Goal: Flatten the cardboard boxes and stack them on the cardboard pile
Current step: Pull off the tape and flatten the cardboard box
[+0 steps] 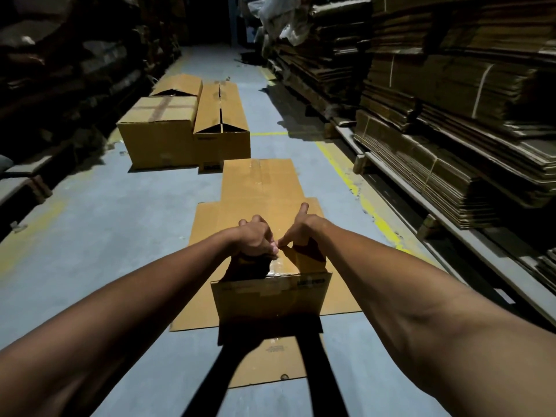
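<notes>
While both hands work its top, the box stands on the flat pile mid-aisle; left hand grips the top flap edge, right hand pinches at the taped seam, index finger out; risk: tape tears short or the box slides on the slick sheets; three boxes wait behind, one taped, two gaping, contents not visible; bundled cardboard fills the right racks.

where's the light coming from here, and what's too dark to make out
Head view: light comes from behind the person, since the arms throw long hard shadows onto the floor below the box; the left stacks and far aisle end are nearly black; wide-angle bending curves the shelves.
</notes>
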{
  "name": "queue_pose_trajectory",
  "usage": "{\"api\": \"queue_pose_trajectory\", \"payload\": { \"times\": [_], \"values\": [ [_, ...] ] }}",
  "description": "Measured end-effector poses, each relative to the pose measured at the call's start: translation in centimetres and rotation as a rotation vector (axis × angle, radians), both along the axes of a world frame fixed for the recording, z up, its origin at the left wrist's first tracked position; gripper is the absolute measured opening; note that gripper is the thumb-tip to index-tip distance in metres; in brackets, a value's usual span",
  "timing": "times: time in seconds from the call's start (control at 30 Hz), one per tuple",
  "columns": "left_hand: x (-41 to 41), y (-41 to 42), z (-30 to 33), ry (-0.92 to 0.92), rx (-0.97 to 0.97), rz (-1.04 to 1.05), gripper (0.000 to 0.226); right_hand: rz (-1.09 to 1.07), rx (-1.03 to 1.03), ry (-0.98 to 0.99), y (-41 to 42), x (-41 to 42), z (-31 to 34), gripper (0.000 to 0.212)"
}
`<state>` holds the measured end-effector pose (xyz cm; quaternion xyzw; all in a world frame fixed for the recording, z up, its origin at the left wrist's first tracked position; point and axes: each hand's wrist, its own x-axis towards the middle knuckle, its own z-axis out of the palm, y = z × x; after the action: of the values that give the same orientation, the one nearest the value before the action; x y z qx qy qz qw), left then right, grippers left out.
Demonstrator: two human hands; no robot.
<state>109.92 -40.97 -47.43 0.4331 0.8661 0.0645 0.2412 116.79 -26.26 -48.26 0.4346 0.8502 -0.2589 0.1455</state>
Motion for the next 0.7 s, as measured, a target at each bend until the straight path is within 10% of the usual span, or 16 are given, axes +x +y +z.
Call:
{"api": "queue_pose_trajectory", "payload": {
  "times": [0.7],
  "values": [
    [3.2, -2.6, 3.3, -0.474, 0.001, -0.079, 0.032, 0.052, 0.1, -0.02, -1.3, 0.0, 1.2, 0.121]
  ]
}}
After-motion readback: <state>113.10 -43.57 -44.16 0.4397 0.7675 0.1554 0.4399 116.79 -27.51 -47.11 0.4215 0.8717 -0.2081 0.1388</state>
